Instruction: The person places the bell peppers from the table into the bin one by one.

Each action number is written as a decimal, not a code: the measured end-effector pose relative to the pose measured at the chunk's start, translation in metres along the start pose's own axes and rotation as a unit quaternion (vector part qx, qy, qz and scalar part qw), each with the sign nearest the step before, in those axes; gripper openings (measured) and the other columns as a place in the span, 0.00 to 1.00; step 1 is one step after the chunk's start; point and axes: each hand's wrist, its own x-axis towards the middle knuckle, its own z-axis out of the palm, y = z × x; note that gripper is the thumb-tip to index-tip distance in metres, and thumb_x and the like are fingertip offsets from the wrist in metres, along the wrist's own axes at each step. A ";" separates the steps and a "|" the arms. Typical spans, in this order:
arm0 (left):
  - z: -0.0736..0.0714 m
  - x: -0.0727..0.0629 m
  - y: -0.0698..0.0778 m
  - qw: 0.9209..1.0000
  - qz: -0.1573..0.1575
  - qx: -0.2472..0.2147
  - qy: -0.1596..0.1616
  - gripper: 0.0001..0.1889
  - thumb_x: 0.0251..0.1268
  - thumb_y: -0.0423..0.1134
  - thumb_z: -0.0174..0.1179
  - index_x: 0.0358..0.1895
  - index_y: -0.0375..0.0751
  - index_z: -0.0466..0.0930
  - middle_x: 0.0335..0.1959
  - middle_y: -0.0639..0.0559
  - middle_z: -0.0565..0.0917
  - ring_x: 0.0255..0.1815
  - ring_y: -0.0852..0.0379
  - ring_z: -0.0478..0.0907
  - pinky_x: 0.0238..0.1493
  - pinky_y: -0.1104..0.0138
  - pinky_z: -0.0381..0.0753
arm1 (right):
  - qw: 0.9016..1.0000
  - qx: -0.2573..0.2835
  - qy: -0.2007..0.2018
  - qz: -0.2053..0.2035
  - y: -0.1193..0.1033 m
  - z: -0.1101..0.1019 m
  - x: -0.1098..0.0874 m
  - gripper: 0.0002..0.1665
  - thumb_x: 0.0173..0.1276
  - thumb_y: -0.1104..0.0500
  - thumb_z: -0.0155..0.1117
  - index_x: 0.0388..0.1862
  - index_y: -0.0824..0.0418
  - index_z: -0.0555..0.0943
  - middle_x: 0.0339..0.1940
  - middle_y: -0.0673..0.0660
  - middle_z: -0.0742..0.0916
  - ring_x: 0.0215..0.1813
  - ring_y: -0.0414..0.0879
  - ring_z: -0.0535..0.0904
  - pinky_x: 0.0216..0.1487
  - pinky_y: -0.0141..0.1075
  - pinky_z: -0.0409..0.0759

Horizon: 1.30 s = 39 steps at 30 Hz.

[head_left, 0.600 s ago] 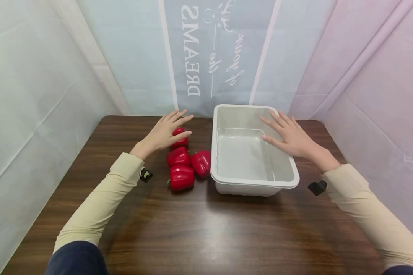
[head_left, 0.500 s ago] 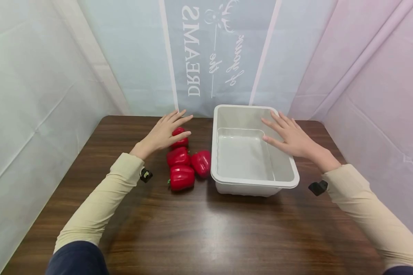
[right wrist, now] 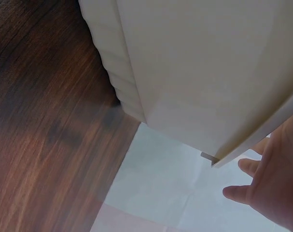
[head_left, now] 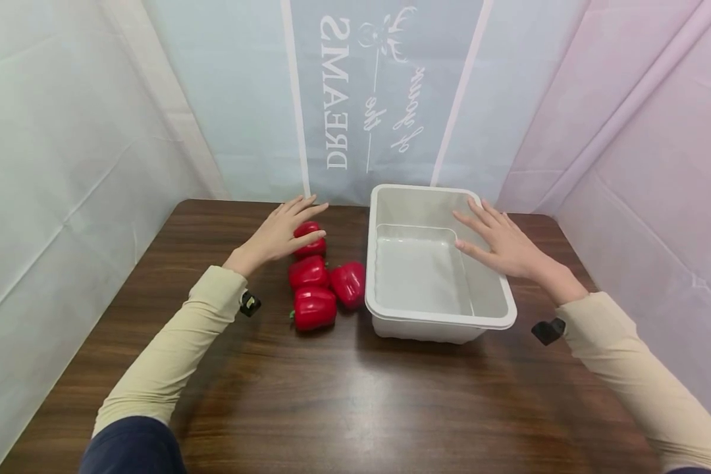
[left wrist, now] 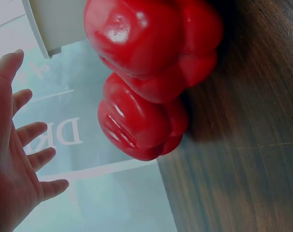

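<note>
My left hand (head_left: 272, 238) hovers with fingers spread over the farthest red bell pepper (head_left: 311, 245), partly covering it in the head view. Behind one another toward me lie a middle bell pepper (head_left: 308, 272) and a nearest bell pepper (head_left: 315, 308) with a green stem. A further bell pepper (head_left: 349, 284) sits to their right, against the white plastic bin (head_left: 374, 263). In the left wrist view the palm is bare, apart from a large bell pepper (left wrist: 141, 43). My right hand (head_left: 503, 243), fingers spread, is over the bin's right rim and holds nothing.
The bin stands on a dark brown wooden table (head_left: 343, 408), its inside floor (head_left: 421, 276) bare. A printed blue-grey cloth (head_left: 385, 85) hangs behind the table's far edge, with pale cloth walls (head_left: 53, 164) on both sides.
The whole head view has shifted slightly, with the bin and peppers a little lower in it. Both hands stay spread in nearly the same places.
</note>
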 end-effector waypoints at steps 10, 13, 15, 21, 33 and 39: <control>0.002 -0.003 -0.003 1.000 -0.013 -0.011 -0.007 0.33 0.61 0.57 0.54 0.70 0.63 0.56 0.73 0.49 0.55 0.73 0.44 0.47 0.68 0.43 0.49 | 1.000 0.009 0.003 -0.003 0.000 0.003 -0.002 0.35 0.69 0.39 0.48 0.73 0.45 0.57 0.76 0.58 0.49 0.76 0.54 0.35 0.67 0.65 0.41; 0.005 -0.003 -0.005 1.000 -0.015 -0.014 -0.010 0.33 0.61 0.57 0.55 0.70 0.62 0.56 0.73 0.49 0.55 0.73 0.43 0.48 0.68 0.43 0.48 | 1.000 0.016 0.002 -0.003 0.000 0.006 -0.003 0.34 0.70 0.40 0.47 0.73 0.46 0.57 0.76 0.58 0.49 0.76 0.54 0.34 0.66 0.66 0.41; 0.007 -0.003 -0.006 1.000 -0.015 -0.017 -0.012 0.33 0.61 0.57 0.55 0.70 0.62 0.57 0.72 0.48 0.56 0.73 0.43 0.48 0.68 0.43 0.48 | 1.000 0.018 0.001 -0.001 0.000 0.007 -0.004 0.34 0.70 0.40 0.47 0.72 0.45 0.57 0.76 0.58 0.50 0.76 0.54 0.35 0.66 0.66 0.41; 0.010 -0.003 -0.007 1.000 -0.019 -0.020 -0.014 0.33 0.61 0.58 0.54 0.70 0.62 0.56 0.72 0.48 0.57 0.72 0.42 0.50 0.68 0.43 0.49 | 1.000 0.019 -0.011 0.002 0.001 0.007 -0.004 0.34 0.70 0.40 0.47 0.72 0.46 0.57 0.76 0.60 0.50 0.76 0.56 0.35 0.67 0.65 0.39; 0.014 -0.002 -0.012 0.999 -0.029 -0.026 -0.013 0.34 0.61 0.60 0.52 0.71 0.61 0.55 0.72 0.49 0.57 0.73 0.43 0.49 0.68 0.44 0.48 | 0.999 0.021 -0.028 0.004 0.005 0.003 0.000 0.34 0.70 0.39 0.46 0.72 0.48 0.58 0.76 0.60 0.47 0.76 0.56 0.32 0.67 0.65 0.39; 0.019 -0.005 -0.016 0.999 -0.040 -0.026 -0.020 0.36 0.62 0.61 0.51 0.72 0.59 0.52 0.72 0.47 0.57 0.73 0.45 0.49 0.68 0.44 0.49 | 0.999 0.031 -0.028 0.007 0.007 0.008 -0.001 0.35 0.70 0.39 0.46 0.72 0.47 0.57 0.76 0.59 0.46 0.75 0.53 0.30 0.68 0.64 0.36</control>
